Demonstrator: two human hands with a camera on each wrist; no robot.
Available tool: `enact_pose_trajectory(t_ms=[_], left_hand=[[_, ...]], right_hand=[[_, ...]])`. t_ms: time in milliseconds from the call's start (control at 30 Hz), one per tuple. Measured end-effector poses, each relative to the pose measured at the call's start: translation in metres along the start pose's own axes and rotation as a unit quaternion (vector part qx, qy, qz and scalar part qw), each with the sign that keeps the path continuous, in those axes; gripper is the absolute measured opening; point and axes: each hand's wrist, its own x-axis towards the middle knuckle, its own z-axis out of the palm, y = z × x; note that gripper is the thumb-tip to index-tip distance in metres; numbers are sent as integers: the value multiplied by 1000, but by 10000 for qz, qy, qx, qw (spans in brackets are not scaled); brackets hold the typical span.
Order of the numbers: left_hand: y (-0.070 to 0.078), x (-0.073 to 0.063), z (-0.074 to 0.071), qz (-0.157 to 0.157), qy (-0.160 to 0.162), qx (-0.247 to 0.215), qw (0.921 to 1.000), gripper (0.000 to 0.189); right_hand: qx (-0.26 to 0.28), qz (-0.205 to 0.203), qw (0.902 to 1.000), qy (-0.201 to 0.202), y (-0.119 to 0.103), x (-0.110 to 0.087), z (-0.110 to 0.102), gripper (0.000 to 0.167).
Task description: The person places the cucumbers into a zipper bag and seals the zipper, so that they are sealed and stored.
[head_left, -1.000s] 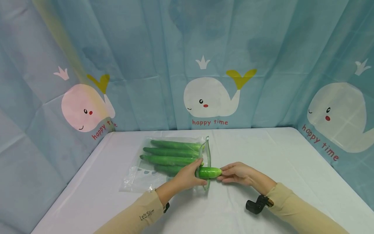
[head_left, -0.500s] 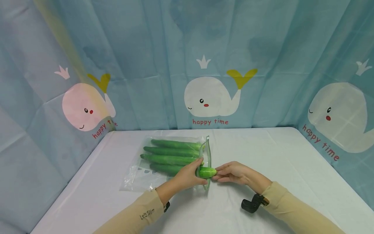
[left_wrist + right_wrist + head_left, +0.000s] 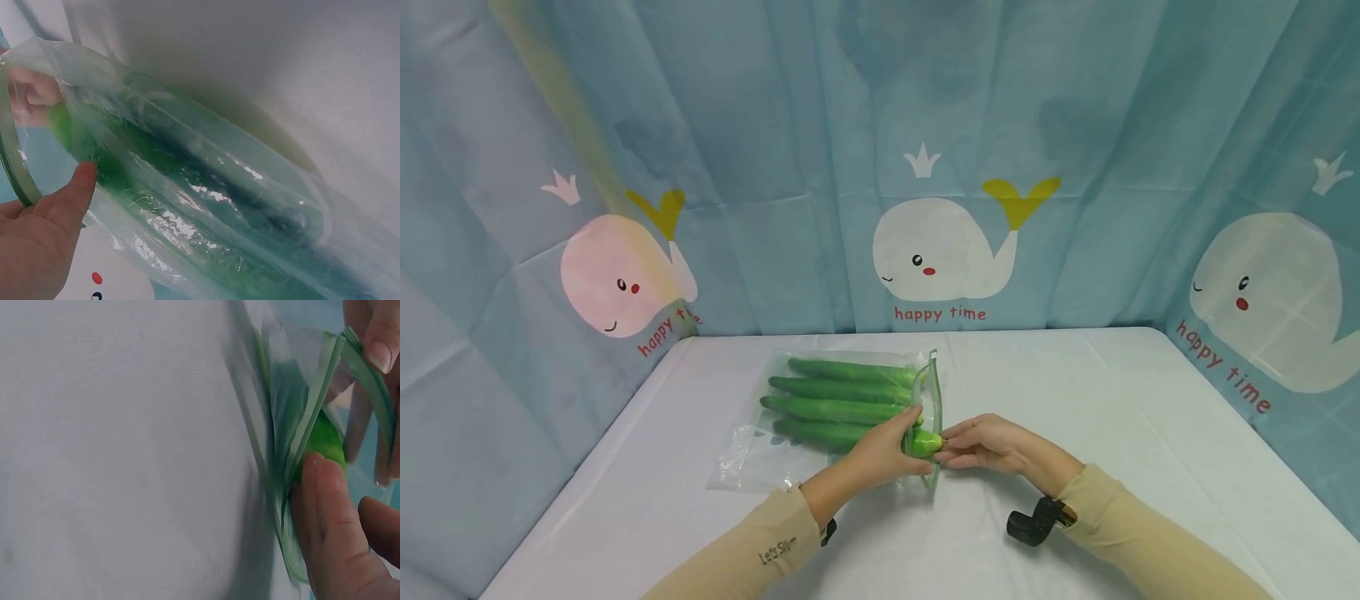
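A clear zip-top bag with a green zip strip lies on its side, its mouth to the right. My left hand grips the near part of that mouth and keeps it spread. One cucumber lies almost wholly inside, only its light green end showing at the opening. My right hand pinches that end between fingertips and thumb, right at the zip strip. Through the plastic in the left wrist view, the cucumber stretches along the bag. Three more cucumbers lie side by side farther back in the bag.
A white cloth covers the table. Behind it hangs a blue curtain with printed whales. A black wrist camera sticks out below my right sleeve, close over the cloth.
My right hand has moved left, sliding the cucumber deeper into the bag until only its tip shows. My left hand has stayed at the bag's mouth.
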Motion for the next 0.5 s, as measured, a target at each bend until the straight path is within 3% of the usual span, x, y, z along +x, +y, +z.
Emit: enact_pose_trajectory(t_ms=[333,500], left_hand=[[1,-1,-1,20,-51,-80,10000,88],[0,-3,-1,66,-52,-100,9999,89]], right_hand=[[-120,-44,9998,-153,2,8,6,42],[-171,-5,9986,-507,2,15,9,44]])
